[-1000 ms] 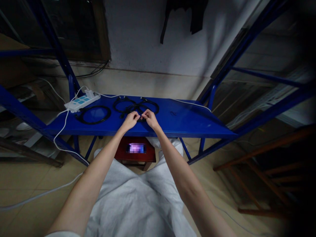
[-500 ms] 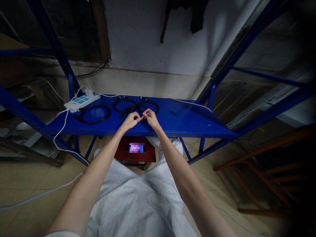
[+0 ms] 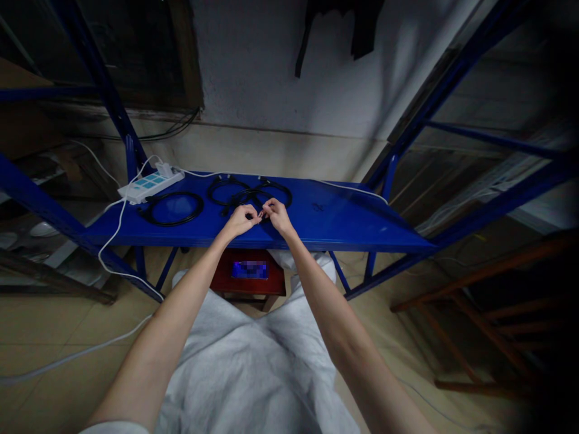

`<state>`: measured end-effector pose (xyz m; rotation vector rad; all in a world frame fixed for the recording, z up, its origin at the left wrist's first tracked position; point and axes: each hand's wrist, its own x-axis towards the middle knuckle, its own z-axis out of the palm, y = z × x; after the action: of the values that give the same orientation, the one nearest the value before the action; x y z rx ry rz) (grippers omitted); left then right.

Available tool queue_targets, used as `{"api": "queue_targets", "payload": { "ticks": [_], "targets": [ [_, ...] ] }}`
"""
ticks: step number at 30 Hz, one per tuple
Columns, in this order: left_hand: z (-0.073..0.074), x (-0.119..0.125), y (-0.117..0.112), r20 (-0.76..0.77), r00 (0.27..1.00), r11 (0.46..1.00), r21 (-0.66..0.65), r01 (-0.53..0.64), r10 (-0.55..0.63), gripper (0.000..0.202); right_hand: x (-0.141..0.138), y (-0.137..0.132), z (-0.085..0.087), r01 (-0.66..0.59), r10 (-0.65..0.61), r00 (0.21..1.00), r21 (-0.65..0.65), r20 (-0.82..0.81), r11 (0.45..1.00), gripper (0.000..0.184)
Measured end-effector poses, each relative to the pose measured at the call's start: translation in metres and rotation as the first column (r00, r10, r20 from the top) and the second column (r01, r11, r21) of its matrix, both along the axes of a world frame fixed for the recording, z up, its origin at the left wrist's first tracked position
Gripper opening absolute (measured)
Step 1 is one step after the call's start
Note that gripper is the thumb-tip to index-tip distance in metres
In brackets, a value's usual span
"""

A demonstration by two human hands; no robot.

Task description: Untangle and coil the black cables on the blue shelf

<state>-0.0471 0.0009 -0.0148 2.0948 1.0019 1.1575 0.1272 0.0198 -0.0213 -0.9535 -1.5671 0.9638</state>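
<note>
My left hand (image 3: 243, 220) and my right hand (image 3: 277, 216) meet over the front part of the blue shelf (image 3: 353, 226). Thumb and fingers of each are pinched together, the tips nearly touching; what sits between them is too small to make out. Right behind and under the fingers lie overlapping coils of black cable (image 3: 283, 188), their near part hidden by my hands. Another coiled black cable (image 3: 199, 211) rests apart on the left. To the right lie several small thin black pieces (image 3: 318, 207), perhaps ties.
A white power strip (image 3: 151, 185) with blue sockets stands at the shelf's left end, its white cord hanging off the front. Below the shelf a phone (image 3: 249, 270) lies on a red-brown stool (image 3: 226, 283). Blue posts (image 3: 389, 175) rise at both sides; a wooden chair (image 3: 479, 325) is at right.
My hands stay at almost the same spot, with the right fingers shifting slightly. The phone's screen has turned from pink and purple to dark blue. The cables have not moved.
</note>
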Motion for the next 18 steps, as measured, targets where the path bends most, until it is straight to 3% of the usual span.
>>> {"api": "queue_targets", "payload": {
  "ticks": [18],
  "targets": [
    [-0.0036, 0.0027, 0.0029, -0.111, 0.993, 0.998, 0.047, -0.041, 0.046, 0.023, 0.0018, 0.0010, -0.0007, 0.053, -0.053, 0.998, -0.004, -0.044, 0.999, 0.029]
  ]
}}
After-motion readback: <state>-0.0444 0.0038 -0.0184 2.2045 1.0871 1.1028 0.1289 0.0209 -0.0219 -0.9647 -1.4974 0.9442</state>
